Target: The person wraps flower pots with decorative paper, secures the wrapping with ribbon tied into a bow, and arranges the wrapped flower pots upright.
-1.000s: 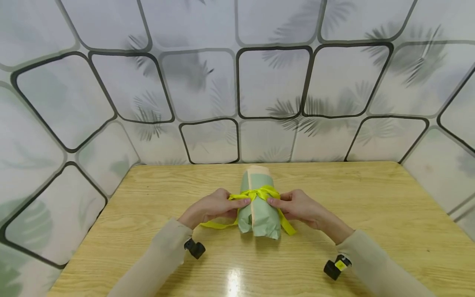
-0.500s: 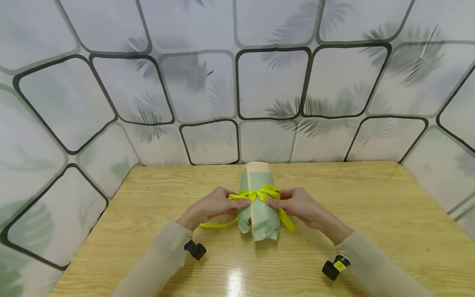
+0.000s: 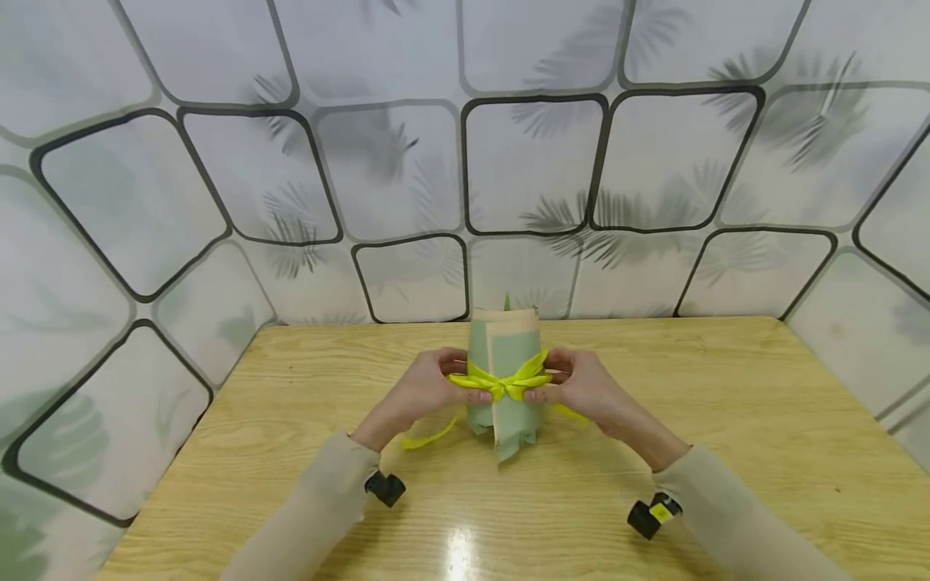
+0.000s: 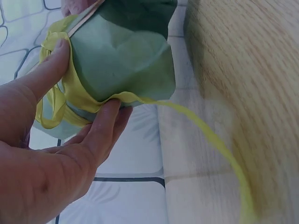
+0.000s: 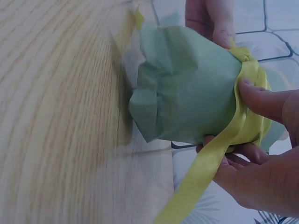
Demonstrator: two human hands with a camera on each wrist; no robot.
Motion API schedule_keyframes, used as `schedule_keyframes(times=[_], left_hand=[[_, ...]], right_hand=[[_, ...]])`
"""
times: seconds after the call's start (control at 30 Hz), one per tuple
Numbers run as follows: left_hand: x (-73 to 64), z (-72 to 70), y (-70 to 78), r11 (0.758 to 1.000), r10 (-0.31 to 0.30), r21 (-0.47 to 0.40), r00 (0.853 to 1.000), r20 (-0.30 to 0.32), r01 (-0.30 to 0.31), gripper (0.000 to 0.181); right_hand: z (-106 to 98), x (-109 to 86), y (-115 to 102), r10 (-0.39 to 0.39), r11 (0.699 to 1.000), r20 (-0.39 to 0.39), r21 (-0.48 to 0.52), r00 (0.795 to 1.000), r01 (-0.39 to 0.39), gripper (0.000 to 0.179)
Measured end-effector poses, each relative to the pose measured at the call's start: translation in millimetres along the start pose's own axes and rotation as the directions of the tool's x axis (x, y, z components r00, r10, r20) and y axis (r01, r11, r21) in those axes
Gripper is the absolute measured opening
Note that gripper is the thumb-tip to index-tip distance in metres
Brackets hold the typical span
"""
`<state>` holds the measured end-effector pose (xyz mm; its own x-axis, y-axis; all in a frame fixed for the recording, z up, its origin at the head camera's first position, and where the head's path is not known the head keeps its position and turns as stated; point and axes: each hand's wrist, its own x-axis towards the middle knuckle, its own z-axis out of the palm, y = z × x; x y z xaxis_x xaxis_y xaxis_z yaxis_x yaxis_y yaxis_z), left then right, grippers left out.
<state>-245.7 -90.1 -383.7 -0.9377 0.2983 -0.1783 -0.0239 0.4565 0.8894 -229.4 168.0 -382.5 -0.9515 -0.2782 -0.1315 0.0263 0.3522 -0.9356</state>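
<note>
A bouquet (image 3: 517,351) wrapped in pale green paper with a cream edge is held upright-tilted at the table's middle. A green tip (image 3: 507,303) pokes out of its top. Round its waist runs a yellow ribbon (image 3: 501,386), tied in a bow at the front. My left hand (image 3: 429,387) grips the left side, thumb by the bow and fingers behind. From the right, my right hand (image 3: 581,389) grips it the same way. Loose ribbon tails hang on both sides, plain in the left wrist view (image 4: 210,133). Whether the crumpled lower end touches the table cannot be told.
The wooden table (image 3: 327,363) stretches out to both sides. Behind it and at the sides hangs a pale patterned curtain (image 3: 538,161) with dark outlined shapes and leaf prints. Each wrist wears a small black camera (image 3: 385,488).
Both hands have raised the bouquet and tipped its top up and back, so the green tip now shows above the paper. The hands keep their grip on either side.
</note>
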Motion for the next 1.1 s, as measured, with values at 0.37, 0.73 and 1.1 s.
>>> schedule_keyframes(times=[0.37,0.73,1.1], left_hand=[[-1.0,4.3,6.4,0.98,0.199,0.03,0.975,-0.104,-0.197,0.073],[-2.4,4.2,4.8,0.971,0.239,0.053,0.964,-0.114,-0.234,0.071],[-1.8,4.3,3.9,0.956,0.29,0.085,0.947,-0.137,-0.28,0.074]], right_hand=[[-0.4,1.0,-3.6,-0.106,0.992,-0.049,0.056,0.993,0.109,0.05],[4.2,4.1,1.0,-0.138,0.984,-0.065,0.108,0.988,0.145,0.049],[7.2,8.9,1.5,-0.165,0.976,-0.081,0.128,0.983,0.175,0.055]])
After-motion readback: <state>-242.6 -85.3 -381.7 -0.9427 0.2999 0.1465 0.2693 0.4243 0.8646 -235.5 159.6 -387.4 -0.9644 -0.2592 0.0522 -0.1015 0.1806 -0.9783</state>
